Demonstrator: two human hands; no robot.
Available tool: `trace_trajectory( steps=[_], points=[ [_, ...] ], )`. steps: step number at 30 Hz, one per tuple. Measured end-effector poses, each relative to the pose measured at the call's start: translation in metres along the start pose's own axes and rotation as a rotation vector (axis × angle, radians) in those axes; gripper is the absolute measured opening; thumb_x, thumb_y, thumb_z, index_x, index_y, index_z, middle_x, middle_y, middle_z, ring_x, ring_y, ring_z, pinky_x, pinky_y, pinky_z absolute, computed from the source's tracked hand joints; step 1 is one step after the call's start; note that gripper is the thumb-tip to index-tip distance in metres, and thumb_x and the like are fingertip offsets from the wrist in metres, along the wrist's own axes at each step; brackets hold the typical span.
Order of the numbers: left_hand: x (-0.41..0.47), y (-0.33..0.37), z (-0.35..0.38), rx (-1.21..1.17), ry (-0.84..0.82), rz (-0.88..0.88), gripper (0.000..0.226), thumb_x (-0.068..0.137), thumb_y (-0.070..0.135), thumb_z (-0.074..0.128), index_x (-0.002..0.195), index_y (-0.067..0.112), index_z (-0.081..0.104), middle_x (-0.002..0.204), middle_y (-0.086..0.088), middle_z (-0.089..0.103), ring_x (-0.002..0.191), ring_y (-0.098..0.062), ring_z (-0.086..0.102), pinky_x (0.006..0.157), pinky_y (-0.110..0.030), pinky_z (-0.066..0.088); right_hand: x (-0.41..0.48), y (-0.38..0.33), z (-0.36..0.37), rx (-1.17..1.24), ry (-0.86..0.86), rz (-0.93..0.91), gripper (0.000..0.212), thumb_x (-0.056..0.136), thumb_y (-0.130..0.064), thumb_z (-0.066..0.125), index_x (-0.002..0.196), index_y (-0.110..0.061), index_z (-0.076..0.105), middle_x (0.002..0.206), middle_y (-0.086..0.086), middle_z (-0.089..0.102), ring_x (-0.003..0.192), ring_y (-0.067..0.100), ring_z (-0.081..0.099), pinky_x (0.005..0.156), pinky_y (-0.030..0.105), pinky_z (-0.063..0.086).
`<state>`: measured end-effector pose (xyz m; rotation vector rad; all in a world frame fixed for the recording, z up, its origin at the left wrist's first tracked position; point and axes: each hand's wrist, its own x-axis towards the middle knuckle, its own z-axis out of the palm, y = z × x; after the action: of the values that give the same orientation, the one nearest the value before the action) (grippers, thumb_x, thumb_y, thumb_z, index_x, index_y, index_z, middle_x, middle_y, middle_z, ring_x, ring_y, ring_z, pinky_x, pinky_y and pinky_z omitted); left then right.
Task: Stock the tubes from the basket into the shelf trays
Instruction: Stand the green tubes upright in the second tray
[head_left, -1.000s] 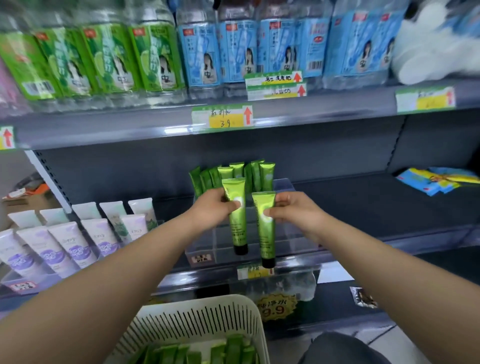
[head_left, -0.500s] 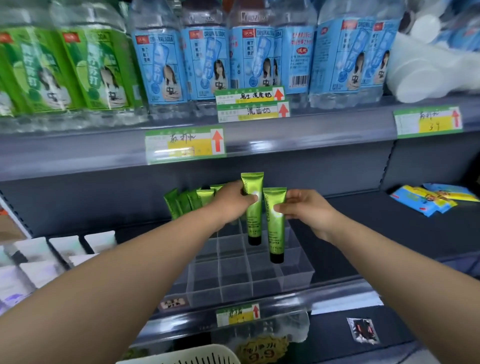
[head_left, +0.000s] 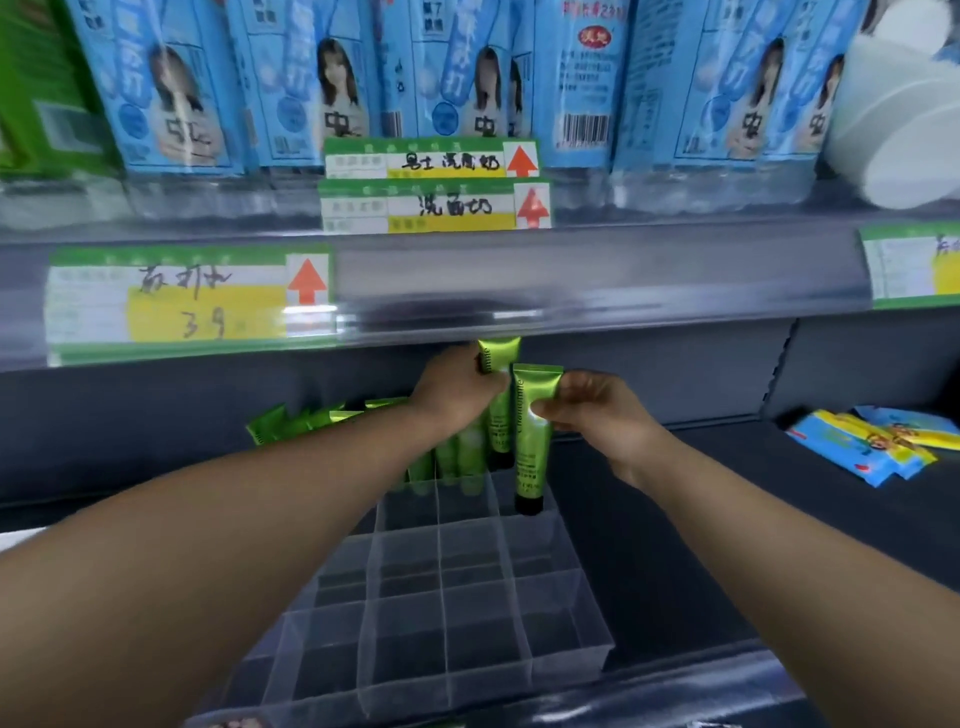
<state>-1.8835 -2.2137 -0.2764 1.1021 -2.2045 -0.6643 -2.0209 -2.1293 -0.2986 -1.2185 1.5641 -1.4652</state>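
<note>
My left hand (head_left: 457, 387) grips a green tube (head_left: 500, 410) near its crimped top, cap down, over the back of the clear divided tray (head_left: 467, 613). My right hand (head_left: 597, 415) pinches a second green tube (head_left: 531, 441) just to the right, its black cap hanging at the tray's back right cells. Several more green tubes (head_left: 311, 421) stand in the tray's rear cells, partly hidden by my left arm. The basket is out of view.
The upper shelf edge (head_left: 571, 280) with price labels (head_left: 182, 301) hangs close above my hands. Blue bottles (head_left: 467, 78) stand on it. Blue and yellow packets (head_left: 872, 441) lie on the dark shelf to the right.
Both hands have carried their tubes forward and deeper into the shelf, toward the tray's back cells. The view has closed in on the shelf, and the basket has dropped out of sight.
</note>
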Motion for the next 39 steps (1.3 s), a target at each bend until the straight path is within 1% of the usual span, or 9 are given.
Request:
trace_trajectory(
  steps=[4, 7, 10, 13, 17, 20, 25, 29, 39],
  points=[
    [0.019, 0.001, 0.003, 0.048, 0.065, 0.003, 0.029, 0.084, 0.016, 0.058, 0.059, 0.016, 0.044, 0.059, 0.004, 0.047, 0.066, -0.018, 0.047, 0.043, -0.016, 0.029, 0.021, 0.002, 0.001, -0.002, 0.019, -0.036, 0.034, 0.079, 0.003, 0.069, 0.061, -0.015, 0.047, 0.062, -0.002, 0.047, 0.061, 0.009, 0.048, 0.064, 0.017, 0.044],
    [0.030, 0.001, 0.004, 0.090, 0.044, 0.015, 0.011, 0.082, 0.017, 0.060, 0.075, 0.011, 0.057, 0.069, -0.004, 0.055, 0.075, -0.024, 0.056, 0.054, -0.022, 0.032, 0.033, 0.005, -0.001, 0.007, 0.020, -0.066, 0.032, 0.078, 0.004, 0.069, 0.062, -0.014, 0.048, 0.069, 0.004, 0.050, 0.071, 0.014, 0.049, 0.074, 0.024, 0.042],
    [0.042, -0.004, 0.005, 0.114, 0.032, 0.046, 0.031, 0.082, 0.021, 0.063, 0.110, 0.008, 0.061, 0.102, -0.012, 0.065, 0.096, -0.026, 0.060, 0.074, -0.028, 0.045, 0.041, 0.009, -0.003, 0.054, 0.018, -0.104, 0.035, 0.078, 0.009, 0.066, 0.059, -0.015, 0.049, 0.056, -0.008, 0.055, 0.060, 0.006, 0.052, 0.072, 0.021, 0.044],
    [0.045, -0.009, 0.008, 0.112, 0.016, 0.051, 0.038, 0.084, 0.023, 0.064, 0.119, 0.008, 0.057, 0.113, -0.012, 0.064, 0.105, -0.026, 0.059, 0.083, -0.028, 0.046, 0.046, 0.011, -0.003, 0.085, 0.027, -0.135, 0.040, 0.079, 0.012, 0.064, 0.056, -0.017, 0.048, 0.042, -0.016, 0.051, 0.047, -0.005, 0.048, 0.068, 0.019, 0.043],
    [0.050, -0.016, 0.017, 0.109, -0.006, 0.045, 0.020, 0.084, 0.019, 0.065, 0.097, 0.009, 0.055, 0.088, -0.007, 0.061, 0.094, -0.028, 0.060, 0.059, -0.023, 0.029, 0.053, 0.021, -0.001, 0.048, 0.049, -0.132, 0.037, 0.079, 0.009, 0.066, 0.059, -0.016, 0.046, 0.058, -0.006, 0.052, 0.060, 0.005, 0.049, 0.069, 0.019, 0.042],
    [0.053, -0.020, 0.021, 0.101, -0.025, 0.032, 0.018, 0.083, 0.018, 0.065, 0.096, 0.011, 0.055, 0.084, -0.005, 0.059, 0.090, -0.026, 0.060, 0.059, -0.024, 0.029, 0.054, 0.029, -0.002, 0.025, 0.038, -0.117, 0.036, 0.079, 0.005, 0.067, 0.060, -0.016, 0.044, 0.071, 0.006, 0.048, 0.072, 0.013, 0.046, 0.072, 0.021, 0.041],
    [0.056, -0.029, 0.026, 0.129, -0.078, 0.027, 0.015, 0.084, 0.019, 0.063, 0.089, 0.018, 0.049, 0.079, 0.000, 0.051, 0.077, -0.017, 0.050, 0.050, -0.021, 0.026, 0.055, 0.042, 0.001, 0.009, 0.012, -0.092, 0.036, 0.081, 0.006, 0.065, 0.059, -0.015, 0.045, 0.069, 0.004, 0.052, 0.071, 0.012, 0.049, 0.070, 0.021, 0.042],
    [0.058, -0.034, 0.030, 0.141, -0.103, -0.001, 0.019, 0.082, 0.016, 0.065, 0.098, 0.009, 0.058, 0.097, -0.012, 0.064, 0.092, -0.026, 0.060, 0.060, -0.023, 0.031, 0.054, 0.049, 0.002, -0.010, -0.019, -0.068, 0.037, 0.083, 0.006, 0.062, 0.058, -0.017, 0.047, 0.068, 0.000, 0.056, 0.068, 0.009, 0.051, 0.064, 0.010, 0.043],
    [0.059, -0.034, 0.032, 0.273, -0.156, -0.019, 0.012, 0.076, 0.018, 0.068, 0.080, 0.010, 0.061, 0.078, -0.002, 0.057, 0.078, -0.019, 0.056, 0.051, -0.022, 0.032, 0.052, 0.063, 0.008, -0.051, -0.023, -0.009, 0.010, 0.083, 0.007, 0.061, 0.082, -0.001, 0.055, 0.087, 0.014, 0.055, 0.082, 0.020, 0.050, 0.079, 0.030, 0.043]
  ],
)
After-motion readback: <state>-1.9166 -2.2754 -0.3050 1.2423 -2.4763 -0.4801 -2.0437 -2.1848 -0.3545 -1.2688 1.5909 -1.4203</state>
